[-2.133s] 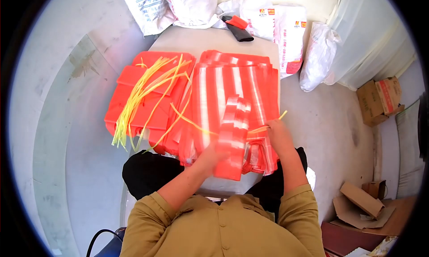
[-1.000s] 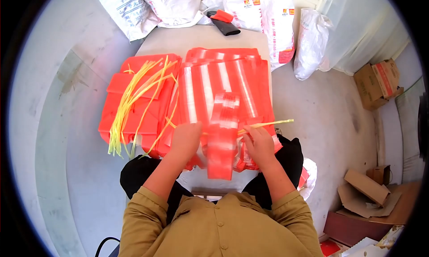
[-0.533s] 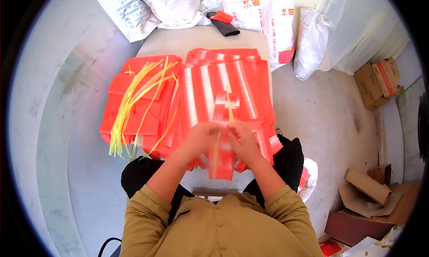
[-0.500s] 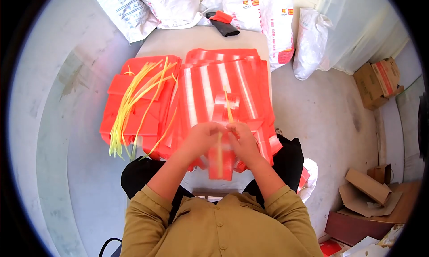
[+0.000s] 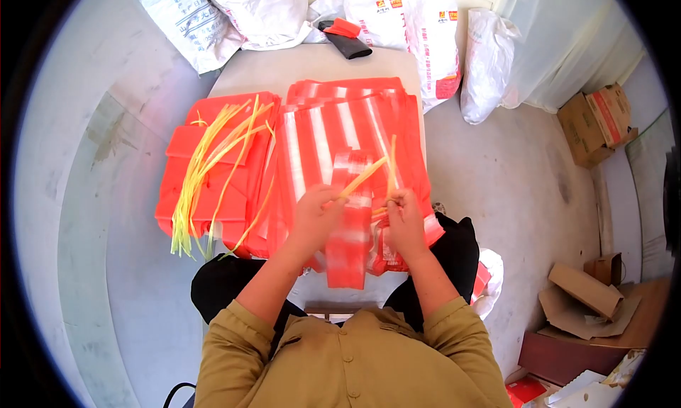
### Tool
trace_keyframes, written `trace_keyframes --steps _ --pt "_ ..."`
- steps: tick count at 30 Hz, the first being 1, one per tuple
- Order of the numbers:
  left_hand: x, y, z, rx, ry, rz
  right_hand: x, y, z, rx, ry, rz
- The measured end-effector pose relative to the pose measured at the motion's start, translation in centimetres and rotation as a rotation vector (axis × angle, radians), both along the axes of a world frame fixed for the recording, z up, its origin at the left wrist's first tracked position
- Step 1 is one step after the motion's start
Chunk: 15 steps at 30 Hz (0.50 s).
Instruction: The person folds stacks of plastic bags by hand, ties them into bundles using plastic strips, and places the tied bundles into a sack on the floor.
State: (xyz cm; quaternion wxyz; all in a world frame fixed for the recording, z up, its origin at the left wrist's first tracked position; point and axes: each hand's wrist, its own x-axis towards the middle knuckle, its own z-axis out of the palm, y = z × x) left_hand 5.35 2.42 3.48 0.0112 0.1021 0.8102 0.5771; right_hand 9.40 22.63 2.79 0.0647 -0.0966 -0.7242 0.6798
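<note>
A folded red-and-white strip (image 5: 347,245) lies lengthwise over the near part of a stack of red bags with white stripes (image 5: 305,149). On the strip's left side, my left hand (image 5: 317,213) pinches a yellow tie (image 5: 365,177) that slants up to the right. At its right side my right hand (image 5: 406,218) is closed on another yellow tie end (image 5: 392,160), which points upward. Part of the yellow tie also shows beside the strip near my right fingers. To the left, loose yellow ties (image 5: 202,174) are spread over folded red bags (image 5: 177,202).
White printed sacks (image 5: 266,14) stand along the table's (image 5: 262,68) far edge, with a black and red roll (image 5: 347,45) before them. Cardboard boxes (image 5: 592,128) sit on the floor at the right, and opened cardboard (image 5: 582,294) lies lower right.
My hands have moved apart from over the strip, each holding a tie end. Both ends now stick up above the strip. The view has shifted slightly.
</note>
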Motion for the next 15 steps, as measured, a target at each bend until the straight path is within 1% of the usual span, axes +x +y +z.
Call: trace_keyframes --steps 2,3,4,5,7,8,11,14,15 --pt "0.2 -1.1 -0.8 -0.062 0.044 0.064 -0.4 2.6 -3.2 0.196 0.117 -0.028" --pt "0.2 -1.5 -1.1 -0.037 0.044 0.098 -0.4 3.1 -3.1 0.295 0.175 -0.043" --pt "0.3 -1.9 -1.3 -0.011 0.044 0.133 0.1 3.7 -2.9 0.327 0.116 -0.058" --pt "0.4 -2.4 -1.5 0.015 0.045 0.167 0.4 4.1 -2.6 0.243 0.066 -0.073" --pt "0.4 -3.4 -2.3 0.094 -0.108 0.16 0.9 4.8 -1.9 0.074 -0.032 -0.101" --pt "0.4 -3.6 -2.7 0.134 -0.184 0.156 0.9 6.0 -3.7 0.222 0.028 -0.111" --pt "1.0 -3.4 -3.7 0.134 -0.141 0.115 1.3 7.3 -4.5 0.179 0.06 -0.208" --pt "2.0 -2.4 -0.2 0.083 -0.233 0.054 1.9 6.9 -3.7 0.161 0.063 -0.221" --pt "2.0 -2.1 -0.2 0.01 -0.158 0.006 2.1 6.7 -3.3 0.156 0.058 -0.217"
